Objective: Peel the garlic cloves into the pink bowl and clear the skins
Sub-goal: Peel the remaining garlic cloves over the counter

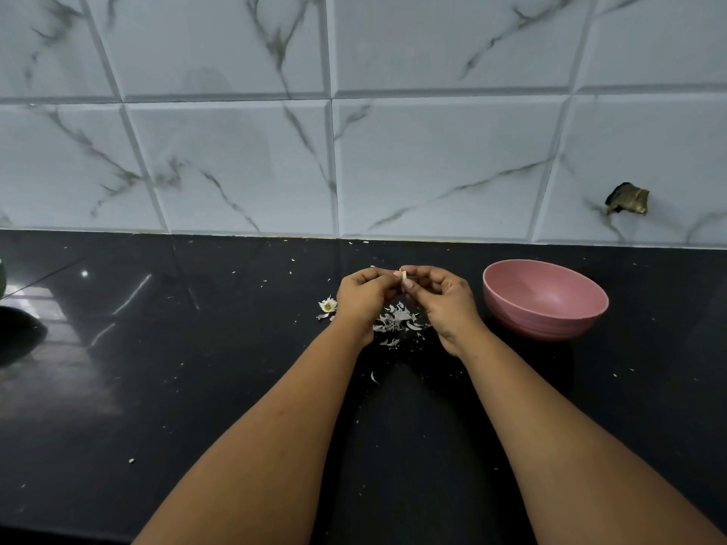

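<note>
A small pale garlic clove [403, 275] is pinched between the fingertips of my left hand [364, 295] and my right hand [440, 297], held above the black counter. Both hands have their fingers curled in toward the clove. Below them lies a heap of whitish garlic skins [397, 322]. The dried garlic root base [327, 305] sits just left of my left hand. The pink bowl [545, 298] stands upright to the right of my right hand; no cloves show in the part of its inside I can see.
Small skin flakes are scattered over the glossy black counter [196, 367], some near the wall. The marble-tiled wall [354, 151] rises behind, with a dark broken hole [627, 199] at the right. A dark object [15, 332] sits at the far left edge.
</note>
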Demonstrator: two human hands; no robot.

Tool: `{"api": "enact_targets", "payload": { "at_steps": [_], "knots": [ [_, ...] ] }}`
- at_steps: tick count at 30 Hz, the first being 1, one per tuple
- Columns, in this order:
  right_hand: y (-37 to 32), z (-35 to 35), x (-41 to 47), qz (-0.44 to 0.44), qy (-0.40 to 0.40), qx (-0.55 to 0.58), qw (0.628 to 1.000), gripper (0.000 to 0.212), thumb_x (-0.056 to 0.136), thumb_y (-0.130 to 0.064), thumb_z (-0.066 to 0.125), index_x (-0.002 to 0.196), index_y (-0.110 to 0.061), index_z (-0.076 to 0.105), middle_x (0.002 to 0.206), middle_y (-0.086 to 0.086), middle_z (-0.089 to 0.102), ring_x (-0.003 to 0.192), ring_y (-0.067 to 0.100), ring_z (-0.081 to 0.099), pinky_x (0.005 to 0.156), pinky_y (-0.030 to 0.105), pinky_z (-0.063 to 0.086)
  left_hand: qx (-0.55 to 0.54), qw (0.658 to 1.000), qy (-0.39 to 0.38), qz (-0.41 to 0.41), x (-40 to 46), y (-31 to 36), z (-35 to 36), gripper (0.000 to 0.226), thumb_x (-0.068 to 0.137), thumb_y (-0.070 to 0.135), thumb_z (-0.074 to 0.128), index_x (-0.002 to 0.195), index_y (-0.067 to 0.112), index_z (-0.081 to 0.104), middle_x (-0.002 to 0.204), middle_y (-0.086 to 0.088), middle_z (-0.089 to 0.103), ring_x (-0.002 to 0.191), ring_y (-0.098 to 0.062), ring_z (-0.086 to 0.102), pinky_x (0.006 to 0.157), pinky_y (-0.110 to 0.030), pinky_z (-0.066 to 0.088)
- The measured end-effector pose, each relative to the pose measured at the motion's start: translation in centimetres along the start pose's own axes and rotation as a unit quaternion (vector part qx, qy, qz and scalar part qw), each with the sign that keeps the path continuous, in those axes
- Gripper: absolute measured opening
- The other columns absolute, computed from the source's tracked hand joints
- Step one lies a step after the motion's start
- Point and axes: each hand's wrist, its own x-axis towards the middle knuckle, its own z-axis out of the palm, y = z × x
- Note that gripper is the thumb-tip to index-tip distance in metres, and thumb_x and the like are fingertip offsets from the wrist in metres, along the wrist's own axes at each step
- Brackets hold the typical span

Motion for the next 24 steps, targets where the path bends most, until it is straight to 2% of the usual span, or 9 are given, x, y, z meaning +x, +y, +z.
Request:
{"api": "enact_targets", "payload": {
  "at_steps": [2, 5, 9, 12, 18, 24],
  "knots": [
    [0.1, 0.1, 0.0, -0.001, 0.001, -0.002, 1.000, 0.017, 0.086, -0.002, 0.067, 0.095, -0.016, 0.072, 0.093, 0.007, 0.073, 0.089, 0.016, 0.068, 0.083, 0.029, 0.057, 0.020, 1.000, 0.014, 0.019, 0.1, -0.2, -0.1, 0.010, 0.086, 0.000, 0.066, 0.077, 0.003, 0.069, 0.075, -0.010, 0.069, 0.070, -0.017, 0.069, 0.066, -0.022, 0.056],
    [0.2, 0.0, -0.1, -0.010, 0.002, -0.013, 1.000, 0.017, 0.085, 0.000, 0.068, 0.095, -0.015, 0.072, 0.092, 0.009, 0.073, 0.090, 0.019, 0.069, 0.083, 0.028, 0.056, 0.151, 0.984, 0.034, 0.086, 0.2, -0.6, -0.4, 0.011, 0.086, 0.010, 0.069, 0.075, 0.013, 0.072, 0.077, -0.006, 0.074, 0.080, -0.022, 0.072, 0.076, -0.032, 0.059],
    [0.2, -0.1, -0.1, -0.008, 0.001, -0.007, 1.000, 0.017, 0.084, 0.001, 0.069, 0.099, -0.007, 0.072, 0.094, 0.014, 0.073, 0.090, 0.020, 0.070, 0.082, 0.027, 0.057, 0.306, 0.936, 0.063, 0.160, -0.3, -0.6, -0.1, 0.011, 0.089, 0.018, 0.064, 0.078, 0.019, 0.069, 0.072, 0.004, 0.070, 0.074, -0.014, 0.068, 0.070, -0.027, 0.055],
    [0.0, 0.1, -0.2, -0.003, 0.002, 0.001, 1.000, 0.018, 0.085, 0.002, 0.067, 0.101, -0.004, 0.071, 0.094, 0.015, 0.073, 0.086, 0.018, 0.070, 0.076, 0.023, 0.056, 0.370, 0.905, 0.076, 0.195, -0.5, -0.5, 0.2, 0.012, 0.091, 0.018, 0.061, 0.080, 0.018, 0.065, 0.074, 0.006, 0.066, 0.073, -0.012, 0.061, 0.069, -0.025, 0.046],
    [0.0, 0.2, -0.3, 0.015, -0.002, 0.017, 1.000, 0.019, 0.086, 0.003, 0.066, 0.103, -0.005, 0.070, 0.091, 0.011, 0.073, 0.083, 0.015, 0.070, 0.074, 0.020, 0.056, 0.423, 0.873, 0.094, 0.224, -0.2, -0.9, 0.2, 0.010, 0.093, 0.016, 0.055, 0.091, 0.010, 0.062, 0.089, 0.003, 0.057, 0.079, -0.012, 0.050, 0.071, -0.023, 0.034],
    [-0.2, 0.2, -0.4, 0.048, -0.012, 0.054, 0.997, 0.019, 0.088, 0.004, 0.063, 0.106, 0.001, 0.067, 0.090, 0.009, 0.073, 0.079, 0.011, 0.070, 0.068, 0.017, 0.054, 0.405, 0.891, 0.084, 0.188, 0.2, -1.2, 0.1, 0.011, 0.094, 0.016, 0.053, 0.090, 0.011, 0.061, 0.094, -0.002, 0.062, 0.083, -0.013, 0.052, 0.071, -0.023, 0.034]
  ]
}}
